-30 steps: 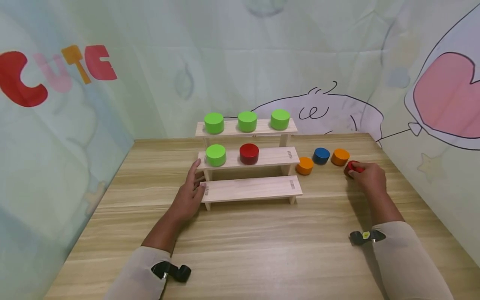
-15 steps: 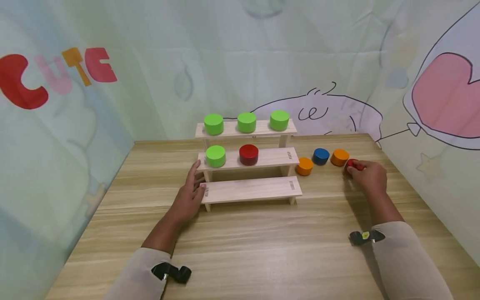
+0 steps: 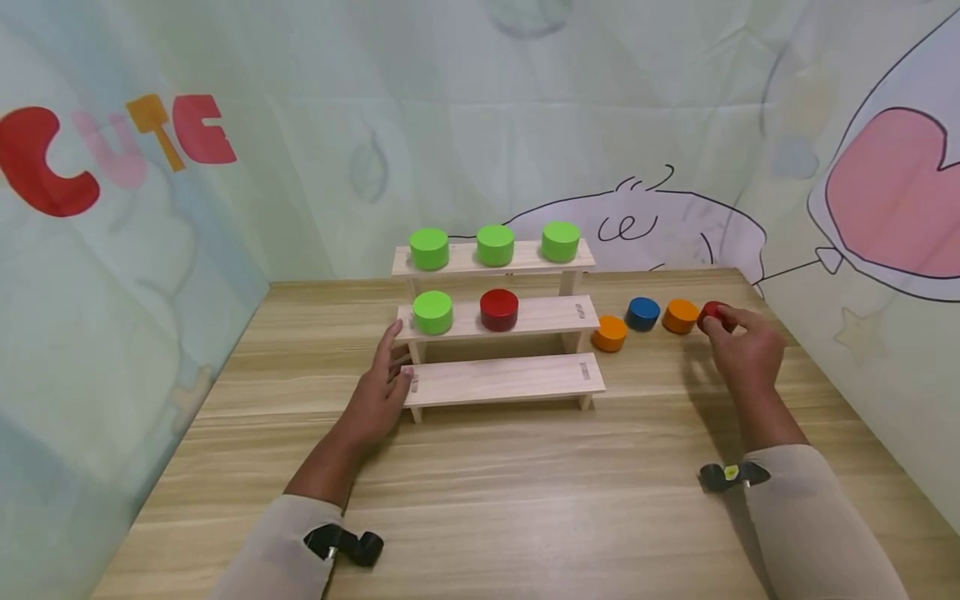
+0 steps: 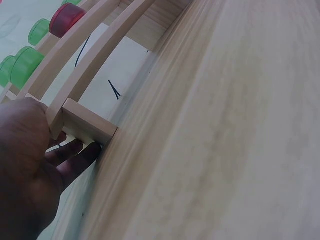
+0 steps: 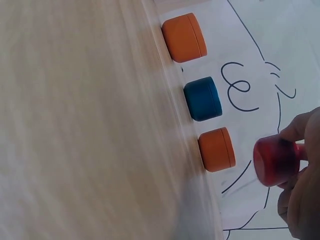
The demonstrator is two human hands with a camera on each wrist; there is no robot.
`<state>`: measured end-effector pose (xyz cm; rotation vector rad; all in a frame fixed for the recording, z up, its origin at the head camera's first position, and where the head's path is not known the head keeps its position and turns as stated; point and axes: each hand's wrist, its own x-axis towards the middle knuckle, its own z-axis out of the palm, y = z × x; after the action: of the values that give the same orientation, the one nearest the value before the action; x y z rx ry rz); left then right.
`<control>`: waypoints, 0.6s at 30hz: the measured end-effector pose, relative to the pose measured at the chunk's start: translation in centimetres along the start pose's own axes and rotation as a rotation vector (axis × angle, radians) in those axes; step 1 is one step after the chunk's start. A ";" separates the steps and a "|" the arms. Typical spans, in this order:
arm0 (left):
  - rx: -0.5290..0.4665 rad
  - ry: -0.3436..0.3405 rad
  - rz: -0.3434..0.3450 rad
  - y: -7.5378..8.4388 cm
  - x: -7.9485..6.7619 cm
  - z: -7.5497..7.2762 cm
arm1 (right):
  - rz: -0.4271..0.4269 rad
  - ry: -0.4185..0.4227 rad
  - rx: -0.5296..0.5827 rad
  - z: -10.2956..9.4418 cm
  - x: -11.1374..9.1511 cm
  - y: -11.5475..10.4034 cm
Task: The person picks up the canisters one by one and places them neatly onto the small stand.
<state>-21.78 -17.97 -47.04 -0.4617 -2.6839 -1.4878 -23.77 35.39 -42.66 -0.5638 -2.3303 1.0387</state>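
Observation:
My right hand (image 3: 752, 350) pinches a red round block (image 3: 711, 315) between thumb and fingers at the right of the table. In the right wrist view this red block (image 5: 272, 162) is up off the tabletop, slightly tilted. Touching the left end of a three-step wooden stand (image 3: 502, 379) is my left hand (image 3: 375, 400), thumb at the bottom step and fingers extended along the side. The left wrist view shows its fingertips (image 4: 95, 150) by the stand's leg. Green blocks (image 3: 495, 245) line the top step; a green block (image 3: 432, 312) and a red block (image 3: 498, 309) sit on the middle one.
Right of the stand are a near orange block (image 3: 610, 333), a blue block (image 3: 642, 313) and another orange block (image 3: 681, 316), close to my right hand. A printed cloth backdrop (image 3: 315, 167) rises behind the wood-grain table (image 3: 525, 500).
My right hand has lifted the red block and shifted it slightly back and to the right. The left hand stays at the stand's left end.

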 end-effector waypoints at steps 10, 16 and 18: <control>-0.003 -0.008 -0.003 -0.1 0.1 0.0 | -0.133 0.182 0.092 0.2 -0.9 -0.9; 0.010 -0.009 -0.012 -0.1 0.1 0.0 | -0.182 0.236 0.109 0.2 -1.6 -1.8; 0.010 -0.010 -0.012 0.0 0.1 0.0 | -0.196 0.251 0.120 0.2 -1.8 -2.0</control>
<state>-21.85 -17.98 -47.07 -0.4554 -2.7056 -1.4778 -22.84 33.01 -41.73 -0.3853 -2.0434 0.9499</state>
